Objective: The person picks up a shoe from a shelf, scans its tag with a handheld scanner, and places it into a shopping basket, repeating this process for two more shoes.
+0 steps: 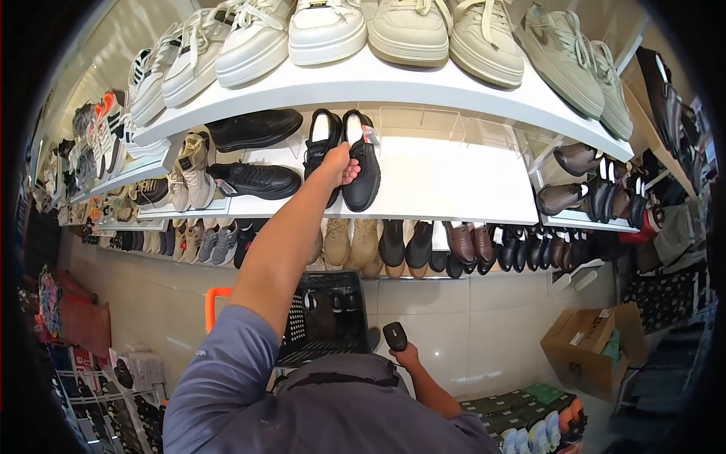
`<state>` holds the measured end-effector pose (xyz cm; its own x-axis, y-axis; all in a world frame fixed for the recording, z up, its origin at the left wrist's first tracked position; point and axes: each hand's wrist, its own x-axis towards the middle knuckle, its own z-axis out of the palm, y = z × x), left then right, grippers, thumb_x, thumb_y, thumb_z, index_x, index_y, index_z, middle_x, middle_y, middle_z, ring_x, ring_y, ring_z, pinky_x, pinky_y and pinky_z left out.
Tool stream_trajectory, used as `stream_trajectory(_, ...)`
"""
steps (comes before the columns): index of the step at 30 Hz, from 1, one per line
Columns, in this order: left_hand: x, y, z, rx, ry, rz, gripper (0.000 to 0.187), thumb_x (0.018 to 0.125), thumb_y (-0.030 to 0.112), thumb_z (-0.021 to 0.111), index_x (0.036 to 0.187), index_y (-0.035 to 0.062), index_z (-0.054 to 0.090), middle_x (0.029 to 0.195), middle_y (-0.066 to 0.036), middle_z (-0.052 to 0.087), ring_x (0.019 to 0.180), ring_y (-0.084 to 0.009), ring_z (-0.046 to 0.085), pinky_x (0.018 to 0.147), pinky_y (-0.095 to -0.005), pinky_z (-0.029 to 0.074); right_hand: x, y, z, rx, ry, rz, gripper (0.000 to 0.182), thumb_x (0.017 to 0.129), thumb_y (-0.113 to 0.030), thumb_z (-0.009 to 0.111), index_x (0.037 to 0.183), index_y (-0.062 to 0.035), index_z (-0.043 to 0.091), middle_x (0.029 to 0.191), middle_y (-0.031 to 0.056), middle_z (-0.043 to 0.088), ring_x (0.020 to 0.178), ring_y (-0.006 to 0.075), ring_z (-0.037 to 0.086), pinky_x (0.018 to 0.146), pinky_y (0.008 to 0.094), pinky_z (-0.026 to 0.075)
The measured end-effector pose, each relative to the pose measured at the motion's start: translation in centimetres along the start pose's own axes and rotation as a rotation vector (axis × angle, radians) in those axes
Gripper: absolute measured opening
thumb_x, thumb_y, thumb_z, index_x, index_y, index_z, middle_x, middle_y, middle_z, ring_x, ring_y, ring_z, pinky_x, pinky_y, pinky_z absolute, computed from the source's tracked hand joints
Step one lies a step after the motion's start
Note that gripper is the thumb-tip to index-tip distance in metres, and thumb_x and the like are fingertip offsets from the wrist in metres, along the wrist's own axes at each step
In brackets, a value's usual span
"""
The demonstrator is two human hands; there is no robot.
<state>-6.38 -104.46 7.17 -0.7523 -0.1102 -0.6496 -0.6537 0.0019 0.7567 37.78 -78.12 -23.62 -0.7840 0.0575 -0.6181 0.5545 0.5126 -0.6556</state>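
Observation:
A pair of black lace-up shoes stands toes forward on the middle white shelf, the left black shoe (321, 136) beside the right black shoe (364, 178). My left hand (342, 164) reaches up to them, its fingers curled closed against the inner side of the right shoe. What the fingers pinch is hidden. A white-and-red tag (370, 135) shows at that shoe's opening. Low down, my right hand (406, 356) is closed on a dark handheld scanner (395, 336), held apart from the shelves.
Pale sneakers (408, 34) line the upper shelf. Black shoes (261, 180) lie sideways at left. Below are tan boots (350, 240) and brown shoes (470, 244). A black basket (325, 303) with an orange handle (211, 306) stands before me. An open cardboard box (586, 348) sits at right.

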Motion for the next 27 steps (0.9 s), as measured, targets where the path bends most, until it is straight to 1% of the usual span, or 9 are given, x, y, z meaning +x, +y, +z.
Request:
stream_trajectory(6,-2.7,-4.5,-0.5,-0.131,-0.016,0.262,0.039,0.092,0.037,0.042,0.073,0.0061,0.055,0.068,-0.010,0.063,0.051,-0.0152,0.054,0.049,-0.0285,0.044,1.4,-4.8,-0.9,-0.043,-0.016,-0.142,0.042,0.064,-0.026,0.082,0.095,-0.0025,0.068,0.087,0.0131,0.071,0.081,0.0268,0.069,0.075,0.0361,0.053)
stream_trajectory(10,-7.9,-10.0,-1.9,-0.209,-0.046,0.441,0.038,0.093,0.032,0.044,0.073,0.0033,0.059,0.068,-0.010,0.063,0.052,-0.0156,0.056,0.051,-0.0279,0.045,1.1,-10.6,-3.0,0.237,-0.010,-0.333,0.035,0.068,-0.013,0.082,0.096,0.0008,0.067,0.084,0.0112,0.070,0.078,0.0157,0.065,0.073,0.0311,0.051)
stream_trajectory(12,-11.3,-12.5,-3.1,-0.258,-0.025,0.431,0.036,0.093,0.029,0.044,0.074,0.0021,0.059,0.068,-0.010,0.063,0.053,-0.0154,0.057,0.051,-0.0275,0.046,-0.1,-14.3,-4.6,0.311,0.022,-0.451,0.025,0.074,-0.016,0.078,0.091,-0.0002,0.067,0.080,0.0070,0.069,0.072,0.0136,0.063,0.068,0.0309,0.051)
stream_trajectory(16,-16.2,-19.0,-8.1,-0.281,-0.099,0.430,0.031,0.092,0.020,0.047,0.075,-0.0013,0.061,0.067,-0.007,0.062,0.056,-0.0139,0.060,0.053,-0.0258,0.046,-2.9,-19.7,-8.0,0.407,-0.205,-0.528,0.019,0.074,-0.010,0.077,0.087,-0.0031,0.066,0.078,0.0017,0.066,0.069,0.0094,0.061,0.061,0.0263,0.047)
stream_trajectory(20,-20.7,-24.8,-13.2,-0.133,-0.166,0.428,0.030,0.092,0.017,0.047,0.073,-0.0022,0.061,0.063,-0.006,0.061,0.055,-0.0131,0.059,0.054,-0.0250,0.046,-8.9,-26.9,-10.2,0.299,-0.250,-0.619,0.024,0.072,-0.013,0.080,0.088,-0.0009,0.067,0.079,0.0062,0.069,0.073,0.0117,0.063,0.070,0.0294,0.050)
stream_trajectory(22,-23.1,-26.5,-15.0,-0.109,-0.179,0.347,0.032,0.091,0.018,0.048,0.071,-0.0026,0.062,0.060,-0.005,0.060,0.054,-0.0125,0.058,0.054,-0.0251,0.046,-9.8,-27.1,-9.3,-0.126,-0.157,-1.099,0.024,0.069,-0.009,0.080,0.087,-0.0012,0.067,0.077,0.0074,0.069,0.069,0.0152,0.064,0.068,0.0295,0.050)
stream_trajectory(24,-24.6,-28.5,-17.0,-0.056,-0.193,0.357,0.032,0.090,0.018,0.048,0.071,-0.0037,0.063,0.059,-0.007,0.061,0.053,-0.0134,0.058,0.053,-0.0260,0.046,-11.5,-27.4,-7.4,-0.062,-0.260,-0.992,0.025,0.068,-0.007,0.079,0.088,-0.0007,0.066,0.077,0.0083,0.068,0.068,0.0182,0.064,0.068,0.0304,0.050)
stream_trajectory(26,-26.5,-29.5,-19.0,0.085,-0.219,0.362,0.033,0.089,0.017,0.048,0.070,-0.0046,0.063,0.058,-0.008,0.061,0.054,-0.0137,0.059,0.053,-0.0267,0.046,-13.7,-28.3,-5.1,0.170,-0.187,-0.822,0.028,0.067,-0.006,0.079,0.091,-0.0001,0.065,0.082,0.0087,0.069,0.070,0.0180,0.064,0.070,0.0305,0.051)
stream_trajectory(27,-27.6,-29.7,-19.5,0.017,-0.203,0.353,0.033,0.086,0.016,0.049,0.066,-0.0053,0.063,0.057,-0.009,0.061,0.053,-0.0140,0.059,0.053,-0.0270,0.046,-13.1,-26.6,-3.7,0.221,-0.189,-0.748,0.036,0.070,-0.007,0.078,0.101,0.0012,0.062,0.085,0.0102,0.067,0.075,0.0189,0.064,0.073,0.0320,0.051)
